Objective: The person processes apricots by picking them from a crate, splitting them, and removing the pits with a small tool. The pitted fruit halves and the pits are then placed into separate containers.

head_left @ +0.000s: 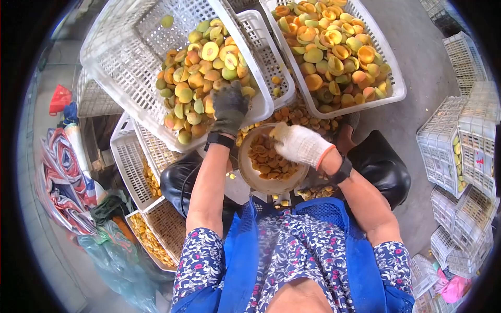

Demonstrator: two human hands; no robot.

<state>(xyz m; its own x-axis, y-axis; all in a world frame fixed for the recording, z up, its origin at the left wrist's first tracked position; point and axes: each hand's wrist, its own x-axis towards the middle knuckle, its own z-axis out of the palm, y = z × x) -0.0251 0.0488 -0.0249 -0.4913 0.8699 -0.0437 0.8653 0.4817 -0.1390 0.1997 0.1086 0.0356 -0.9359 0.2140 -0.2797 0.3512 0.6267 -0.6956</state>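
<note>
My left hand (229, 107), in a dark glove, reaches over the rim of a tilted white plastic crate (117, 68). Its fingers are down among apricots (195, 78), some whole and some cut, and the fingertips are hidden there. A white knit glove covers my right hand (302, 144), which is over the right side of a round pale bowl (249, 180). Brown apricot pits (269, 159) fill much of this bowl. The right fingers are curled together at the pits, and I cannot tell what is in them.
A second white crate (399, 94) at the upper right holds halved apricots (334, 52). Loose pits lie around the bowl. More crates (148, 182) with yellow pieces stand at left, and stacked crates (449, 141) line the right. Plastic sheeting (117, 261) lies at lower left.
</note>
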